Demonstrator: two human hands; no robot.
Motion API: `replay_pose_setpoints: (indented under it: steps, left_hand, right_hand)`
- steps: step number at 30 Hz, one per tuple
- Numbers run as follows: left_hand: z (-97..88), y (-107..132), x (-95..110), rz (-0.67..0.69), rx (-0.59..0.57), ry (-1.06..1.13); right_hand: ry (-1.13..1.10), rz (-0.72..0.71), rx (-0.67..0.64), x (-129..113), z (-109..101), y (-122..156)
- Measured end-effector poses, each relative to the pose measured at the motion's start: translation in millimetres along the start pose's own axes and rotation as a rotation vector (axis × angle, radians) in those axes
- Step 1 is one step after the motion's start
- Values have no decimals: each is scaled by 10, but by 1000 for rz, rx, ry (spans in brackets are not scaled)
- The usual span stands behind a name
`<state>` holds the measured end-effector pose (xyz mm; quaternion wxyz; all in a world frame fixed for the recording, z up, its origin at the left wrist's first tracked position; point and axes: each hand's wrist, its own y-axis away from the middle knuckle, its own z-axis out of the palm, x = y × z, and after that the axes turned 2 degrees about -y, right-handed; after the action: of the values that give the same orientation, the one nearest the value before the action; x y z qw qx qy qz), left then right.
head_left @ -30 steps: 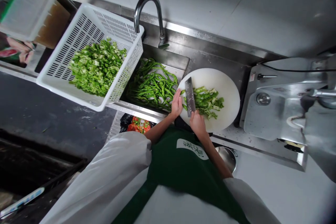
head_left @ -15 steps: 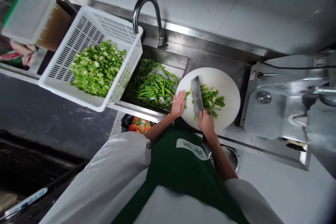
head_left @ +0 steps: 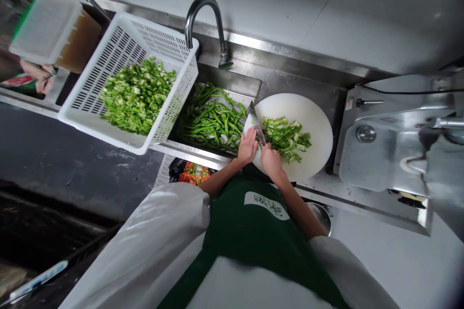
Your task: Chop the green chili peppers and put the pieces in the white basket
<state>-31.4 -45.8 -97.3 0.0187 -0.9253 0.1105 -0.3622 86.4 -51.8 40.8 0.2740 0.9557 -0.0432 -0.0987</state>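
Note:
My right hand (head_left: 271, 163) grips the handle of a cleaver (head_left: 255, 123), whose blade stands on edge at the left side of a round white cutting board (head_left: 315, 120). A pile of cut green peppers (head_left: 286, 137) lies on the board just right of the blade. My left hand (head_left: 248, 146) rests beside the blade at the board's left rim, fingers together and flat, holding nothing that I can see. Whole green peppers (head_left: 212, 118) fill the steel sink (head_left: 232, 79) to the left.
A white slotted basket (head_left: 116, 48) of chopped green pepper pieces (head_left: 136, 96) sits tilted on the sink's left edge under the tap (head_left: 203, 14). A steel machine (head_left: 391, 145) stands right of the board. A lidded plastic box (head_left: 47, 29) is far left. A bag with red contents (head_left: 190, 172) lies below the sink.
The cleaver has swept left from the middle of the board to its left edge and turned on edge. The cut peppers now lie gathered to its right. My left hand stayed put.

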Motion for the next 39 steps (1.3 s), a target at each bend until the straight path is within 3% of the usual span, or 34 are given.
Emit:
replay_pose_setpoints:
  steps: [4, 7, 11, 15, 17, 20, 25, 27, 29, 32, 35, 39]
  left_hand:
    - [-140, 106, -9, 115, -120, -68]
    - [-233, 91, 9, 203, -214, -133]
    - [-195, -272, 49, 138, -171, -167]
    - [44, -750, 183, 101, -163, -123]
    - [163, -857, 290, 99, -170, -85]
    - [240, -749, 440, 153, -205, -28]
    - [159, -228, 547, 369, -336, -100]
    - [161, -148, 568, 366, -350, -179]
    - [204, -197, 593, 279, -302, -231]
    - [288, -391, 630, 102, -187, -208]
    - [324, -520, 669, -19, -70, -113]
    - [339, -476, 779, -78, -14, -98]
  right_hand:
    - [-59, -39, 36, 324, -158, -9]
    - [-31, 13, 170, 694, -261, 115]
    - [61, 198, 289, 1192, -317, 352]
    - [111, 389, 251, 1516, -227, 521]
    - [112, 424, 236, 1566, -126, 567]
    - [85, 409, 225, 1509, 25, 602]
    - [-23, 320, 234, 1431, 76, 628]
    - [-106, 311, 284, 1562, 40, 636]
    - [-275, 322, 347, 1801, 12, 645]
    - [-724, 381, 351, 2249, 60, 678]
    - [-1105, 437, 291, 2623, 266, 753]
    - [-1297, 370, 253, 2821, 656, 821]
